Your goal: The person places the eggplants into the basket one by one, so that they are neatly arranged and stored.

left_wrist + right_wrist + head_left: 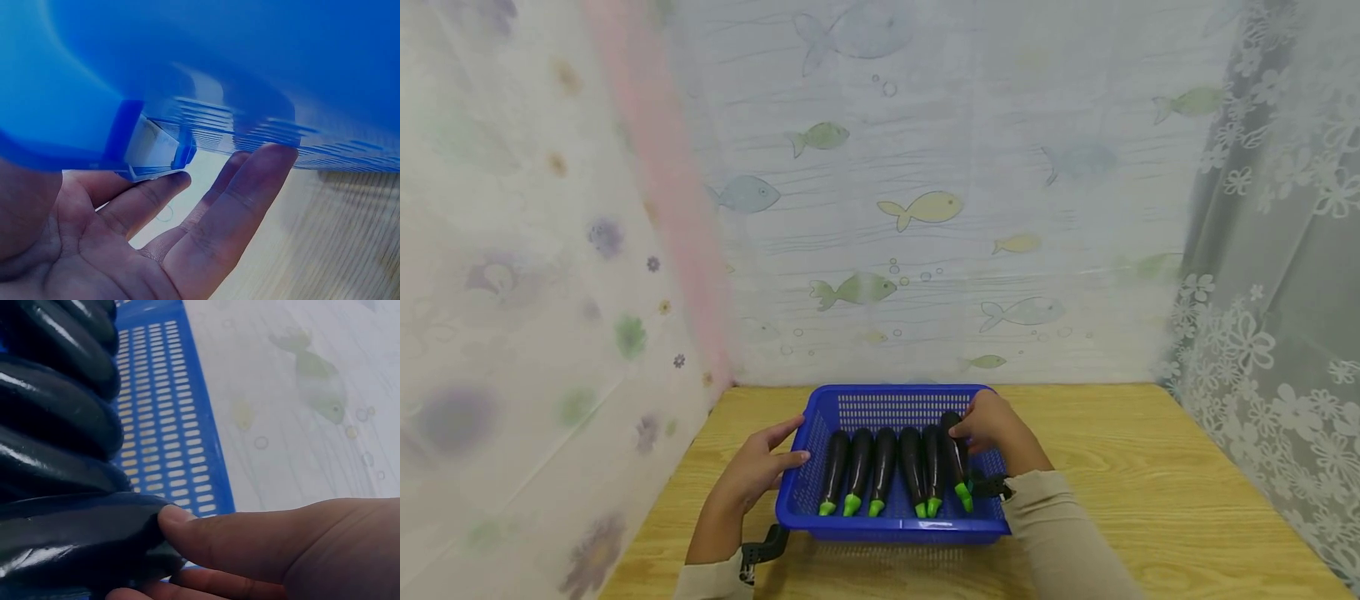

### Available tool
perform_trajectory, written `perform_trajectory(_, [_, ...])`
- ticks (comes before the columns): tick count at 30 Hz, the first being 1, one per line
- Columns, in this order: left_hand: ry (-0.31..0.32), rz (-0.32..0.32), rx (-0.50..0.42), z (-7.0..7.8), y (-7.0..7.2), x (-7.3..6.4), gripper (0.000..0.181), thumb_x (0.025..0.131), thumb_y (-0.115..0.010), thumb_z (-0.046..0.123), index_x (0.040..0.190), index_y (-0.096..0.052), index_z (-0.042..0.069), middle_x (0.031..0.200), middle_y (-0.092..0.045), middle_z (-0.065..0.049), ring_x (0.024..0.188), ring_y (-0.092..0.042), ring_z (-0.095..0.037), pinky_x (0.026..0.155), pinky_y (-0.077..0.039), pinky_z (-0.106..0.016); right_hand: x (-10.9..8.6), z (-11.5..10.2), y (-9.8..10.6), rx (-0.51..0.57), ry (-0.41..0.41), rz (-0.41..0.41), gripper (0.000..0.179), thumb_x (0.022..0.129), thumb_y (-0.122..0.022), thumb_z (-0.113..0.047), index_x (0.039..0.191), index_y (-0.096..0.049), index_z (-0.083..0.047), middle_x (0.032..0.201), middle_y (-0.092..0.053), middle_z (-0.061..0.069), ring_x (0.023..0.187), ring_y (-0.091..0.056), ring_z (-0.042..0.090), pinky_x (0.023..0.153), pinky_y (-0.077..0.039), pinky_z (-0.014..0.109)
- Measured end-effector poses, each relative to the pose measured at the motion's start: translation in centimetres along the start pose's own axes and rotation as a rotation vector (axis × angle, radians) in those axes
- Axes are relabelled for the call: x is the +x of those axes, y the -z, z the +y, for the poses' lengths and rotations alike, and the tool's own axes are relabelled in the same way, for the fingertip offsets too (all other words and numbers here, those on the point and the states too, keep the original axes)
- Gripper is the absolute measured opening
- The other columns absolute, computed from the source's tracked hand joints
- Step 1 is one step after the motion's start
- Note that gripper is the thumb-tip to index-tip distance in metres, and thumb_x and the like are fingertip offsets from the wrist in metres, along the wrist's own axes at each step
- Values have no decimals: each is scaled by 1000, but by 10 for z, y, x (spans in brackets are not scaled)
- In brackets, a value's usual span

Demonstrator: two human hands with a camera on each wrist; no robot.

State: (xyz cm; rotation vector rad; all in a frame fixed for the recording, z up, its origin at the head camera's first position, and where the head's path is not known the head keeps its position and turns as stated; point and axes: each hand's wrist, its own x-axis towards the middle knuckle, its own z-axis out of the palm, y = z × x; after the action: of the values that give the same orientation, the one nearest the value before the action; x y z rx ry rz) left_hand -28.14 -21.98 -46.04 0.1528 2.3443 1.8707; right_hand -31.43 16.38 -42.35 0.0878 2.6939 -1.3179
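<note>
Several dark, glossy eggplants (pixel 861 462) lie side by side in a blue plastic basket (pixel 895 525), their green stem ends toward me. My right hand (pixel 992 423) pinches the far, rounded end of the rightmost eggplant (pixel 955 454); in the right wrist view its thumb presses on top of the eggplant (pixel 81 534) with fingers underneath. My left hand (pixel 758 462) holds the basket's left rim, thumb over the top and fingers outside. Seen from the left wrist, the fingers (pixel 231 219) reach up against the slotted outer side of the basket (pixel 250 75).
The basket stands on a wood-grain table (pixel 1097 467). Behind the table hangs a pale fish-print curtain (pixel 917 250). A flower-print sheet (pixel 535 333) borders the left side, and a sheer flowered curtain (pixel 1270 350) the right.
</note>
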Motion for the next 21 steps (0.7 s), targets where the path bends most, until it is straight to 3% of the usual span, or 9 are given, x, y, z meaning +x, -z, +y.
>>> perform_trajectory(10, [4, 0, 6, 2, 0, 1, 70, 96, -72, 8, 159, -43, 16, 167, -30, -22, 117, -69, -41, 81, -63, -55, 2, -4, -6, -115, -47, 2, 24, 84, -84, -6, 92, -66, 6, 91, -62, 15, 64, -71, 26, 62, -65, 38])
perform_trajectory(17, [9, 1, -1, 1, 1, 0, 70, 96, -72, 8, 159, -43, 16, 168, -28, -22, 119, -68, -42, 83, -63, -55, 3, -5, -8, -93, -56, 7, 27, 86, -83, -7, 100, -65, 8, 96, -63, 16, 68, -72, 28, 62, -65, 38])
perform_trajectory(21, [6, -11, -13, 0, -1, 0, 70, 96, -72, 8, 159, -43, 15, 168, -28, -23, 117, -69, -40, 83, -63, -55, -5, -5, -4, -13, -34, 1, 38, 92, -75, -12, 116, -58, 13, 108, -62, 21, 74, -74, 32, 62, -65, 41])
